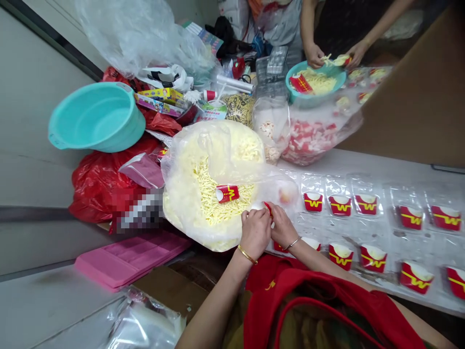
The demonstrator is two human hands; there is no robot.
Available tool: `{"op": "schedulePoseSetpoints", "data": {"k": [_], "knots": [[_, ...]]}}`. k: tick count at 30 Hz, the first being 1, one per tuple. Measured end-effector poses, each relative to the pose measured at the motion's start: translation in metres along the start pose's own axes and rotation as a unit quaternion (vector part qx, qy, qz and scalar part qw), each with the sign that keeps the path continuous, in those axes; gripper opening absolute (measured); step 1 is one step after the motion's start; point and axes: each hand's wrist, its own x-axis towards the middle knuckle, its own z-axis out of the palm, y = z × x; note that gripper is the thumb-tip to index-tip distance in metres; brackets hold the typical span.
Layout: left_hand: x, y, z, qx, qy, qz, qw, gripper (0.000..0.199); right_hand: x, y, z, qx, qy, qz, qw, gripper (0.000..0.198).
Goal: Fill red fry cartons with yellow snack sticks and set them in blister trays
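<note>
My left hand (255, 231) and my right hand (282, 225) meet at the near right edge of a large clear plastic bag (181, 194). Between their fingers they pinch a small red carton (268, 208), mostly covered by the fingers. Loose pale-yellow fry-shaped pieces (214, 208) fill the bag. On top of them lies a red fries carton (228, 193) with a yellow mark and a white inside. More red cartons (340, 205) in clear pouches lie in two rows to the right of my hands, one partly behind my right wrist.
Across the table, another person's hands (356, 52) hold a carton over a turquoise basin (296, 94) of yellow pieces. A bag of red-and-white pieces (308, 138) lies before it. A turquoise basin (98, 116) and red bags (101, 179) stand left; pink trays (127, 261) lie below. Cardboard (417, 97) rises right.
</note>
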Motion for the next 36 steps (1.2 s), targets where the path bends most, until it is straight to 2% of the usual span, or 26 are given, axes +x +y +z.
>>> {"op": "schedulePoseSetpoints", "data": {"k": [4, 8, 11, 14, 16, 19, 21, 23, 27, 32, 34, 36], "knots": [[0.0, 0.014, 0.01, -0.035, 0.024, 0.055, 0.998, 0.028, -0.007, 0.003, -0.012, 0.011, 0.045, 0.018, 0.999, 0.064], [0.008, 0.033, 0.024, -0.053, 0.073, 0.086, 0.992, 0.029, -0.019, 0.01, -0.032, 0.009, 0.107, 0.074, 0.991, 0.064], [0.014, 0.063, 0.037, -0.001, 0.074, 0.12, 0.99, 0.029, -0.033, 0.018, -0.054, 0.005, 0.15, 0.102, 0.983, 0.058], [0.025, 0.096, 0.056, 0.033, 0.089, 0.156, 0.983, 0.032, -0.048, 0.035, -0.084, -0.015, 0.197, 0.121, 0.973, 0.062], [0.035, 0.12, 0.075, 0.04, 0.095, 0.191, 0.976, 0.033, -0.063, 0.049, -0.108, -0.032, 0.233, 0.133, 0.963, 0.064], [0.048, 0.168, 0.113, 0.025, 0.084, 0.277, 0.957, 0.032, -0.098, 0.074, -0.15, -0.049, 0.286, 0.157, 0.944, 0.063], [0.054, 0.211, 0.144, 0.008, 0.066, 0.329, 0.942, 0.03, -0.132, 0.096, -0.183, -0.052, 0.315, 0.182, 0.93, 0.059], [0.058, 0.265, 0.181, -0.01, 0.027, 0.365, 0.931, 0.029, -0.175, 0.125, -0.22, -0.054, 0.339, 0.204, 0.917, 0.055], [0.065, 0.4, 0.267, -0.045, -0.102, 0.421, 0.9, 0.026, -0.277, 0.196, -0.306, -0.082, 0.4, 0.244, 0.88, 0.052], [0.084, 0.571, 0.396, -0.09, -0.236, 0.478, 0.842, 0.018, -0.41, 0.282, -0.431, -0.137, 0.427, 0.337, 0.828, 0.069], [0.093, 0.627, 0.447, -0.101, -0.253, 0.464, 0.843, 0.018, -0.458, 0.315, -0.479, -0.185, 0.426, 0.389, 0.796, 0.081], [0.099, 0.672, 0.494, -0.091, -0.253, 0.446, 0.853, 0.019, -0.498, 0.349, -0.516, -0.251, 0.403, 0.439, 0.763, 0.091]]}}
